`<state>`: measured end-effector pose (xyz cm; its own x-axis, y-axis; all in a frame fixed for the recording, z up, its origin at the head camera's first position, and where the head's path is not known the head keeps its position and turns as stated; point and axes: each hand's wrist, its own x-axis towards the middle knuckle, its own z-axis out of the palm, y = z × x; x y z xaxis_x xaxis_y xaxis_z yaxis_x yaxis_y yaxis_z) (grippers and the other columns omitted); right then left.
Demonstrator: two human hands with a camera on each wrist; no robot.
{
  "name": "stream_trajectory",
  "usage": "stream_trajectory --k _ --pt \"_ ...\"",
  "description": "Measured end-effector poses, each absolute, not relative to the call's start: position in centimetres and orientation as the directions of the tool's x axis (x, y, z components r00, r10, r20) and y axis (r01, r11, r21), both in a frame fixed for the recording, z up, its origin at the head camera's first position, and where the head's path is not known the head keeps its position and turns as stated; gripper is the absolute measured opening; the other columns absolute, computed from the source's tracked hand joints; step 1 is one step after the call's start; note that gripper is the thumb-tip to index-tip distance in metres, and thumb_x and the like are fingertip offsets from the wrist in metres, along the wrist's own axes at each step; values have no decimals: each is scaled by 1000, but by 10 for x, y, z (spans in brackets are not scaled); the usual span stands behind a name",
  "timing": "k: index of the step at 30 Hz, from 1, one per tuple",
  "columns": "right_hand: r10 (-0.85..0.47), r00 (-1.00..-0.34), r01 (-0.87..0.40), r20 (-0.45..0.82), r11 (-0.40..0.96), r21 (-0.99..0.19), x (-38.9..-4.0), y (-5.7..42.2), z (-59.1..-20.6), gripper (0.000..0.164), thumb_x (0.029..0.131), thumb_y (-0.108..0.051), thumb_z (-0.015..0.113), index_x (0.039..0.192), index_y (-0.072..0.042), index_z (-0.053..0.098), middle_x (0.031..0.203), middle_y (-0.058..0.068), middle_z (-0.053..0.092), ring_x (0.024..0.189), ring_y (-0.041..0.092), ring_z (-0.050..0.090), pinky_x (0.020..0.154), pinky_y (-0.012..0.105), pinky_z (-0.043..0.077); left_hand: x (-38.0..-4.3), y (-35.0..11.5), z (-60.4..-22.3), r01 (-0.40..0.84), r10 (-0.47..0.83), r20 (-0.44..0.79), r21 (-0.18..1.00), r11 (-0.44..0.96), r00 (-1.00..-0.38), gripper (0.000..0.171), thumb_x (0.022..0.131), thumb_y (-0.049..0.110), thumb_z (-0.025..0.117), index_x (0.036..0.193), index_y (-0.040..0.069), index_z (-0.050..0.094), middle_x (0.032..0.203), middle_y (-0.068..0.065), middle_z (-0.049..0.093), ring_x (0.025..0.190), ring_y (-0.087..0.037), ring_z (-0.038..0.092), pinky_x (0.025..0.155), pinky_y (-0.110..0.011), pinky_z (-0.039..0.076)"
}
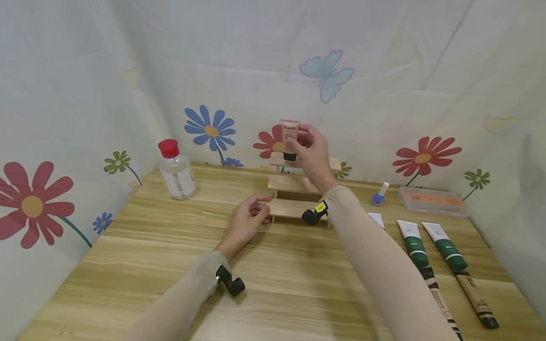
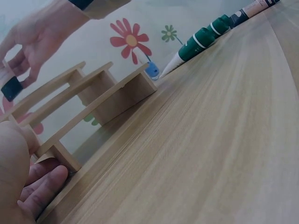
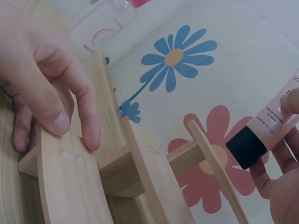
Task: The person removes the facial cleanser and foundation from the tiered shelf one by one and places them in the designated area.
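A pink cosmetic tube [image 1: 290, 137] with a black cap is pinched upright, cap down, between the thumb and fingers of my right hand [image 1: 314, 154]. It is held by the top tier of a small three-step wooden stand [image 1: 294, 182]; whether it touches the tier I cannot tell. In the right wrist view the tube [image 3: 271, 119] is apart from the wood, to its right. My left hand [image 1: 248, 220] grips the left end of the stand's lowest step, thumb [image 3: 56, 119] on the edge. The right forearm hides part of the stand.
A clear bottle [image 1: 178, 177] with a red cap stands at the back left. Toward the right are blue nail polish [image 1: 378, 196], a lidded plastic case [image 1: 432, 201], green-and-white tubes [image 1: 414, 244] and beige-and-black tubes [image 1: 474, 296]. A flowered curtain [image 1: 256, 61] hangs behind the table.
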<state>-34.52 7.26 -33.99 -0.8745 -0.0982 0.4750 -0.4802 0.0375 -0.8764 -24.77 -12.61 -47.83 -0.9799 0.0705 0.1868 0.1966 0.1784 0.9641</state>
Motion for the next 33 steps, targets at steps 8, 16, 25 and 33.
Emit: stream_trajectory --k 8,16,25,33 --pt "-84 -877 -477 473 34 -878 -338 94 -334 35 109 -10 74 142 -3 66 129 19 72 110 22 68 93 28 66 -248 -126 -479 203 71 194 965 167 -978 25 112 8 68 136 11 75 107 -15 77 94 -27 78 82 -34 72" --pt "-35 -884 -466 466 -9 -885 -321 129 -329 31 110 -9 72 140 -7 68 126 11 72 116 22 68 97 28 67 -248 -125 -480 208 75 198 962 174 -977 25 111 8 68 136 12 75 107 -15 77 95 -27 78 82 -33 72" --pt "7 -878 -478 478 -28 -878 -298 169 -325 32 110 -9 72 142 -9 69 126 8 72 117 23 68 93 25 66 -246 -126 -477 221 77 210 957 190 -975 28 112 8 67 138 8 74 107 -16 78 94 -28 78 82 -33 72" --pt "49 -875 -482 481 -7 -876 -277 197 -321 32 110 -12 72 142 -11 70 127 5 72 119 23 67 97 22 64 -245 -126 -477 224 80 213 956 191 -974 28 112 10 67 140 7 73 107 -16 77 94 -27 78 82 -32 72"
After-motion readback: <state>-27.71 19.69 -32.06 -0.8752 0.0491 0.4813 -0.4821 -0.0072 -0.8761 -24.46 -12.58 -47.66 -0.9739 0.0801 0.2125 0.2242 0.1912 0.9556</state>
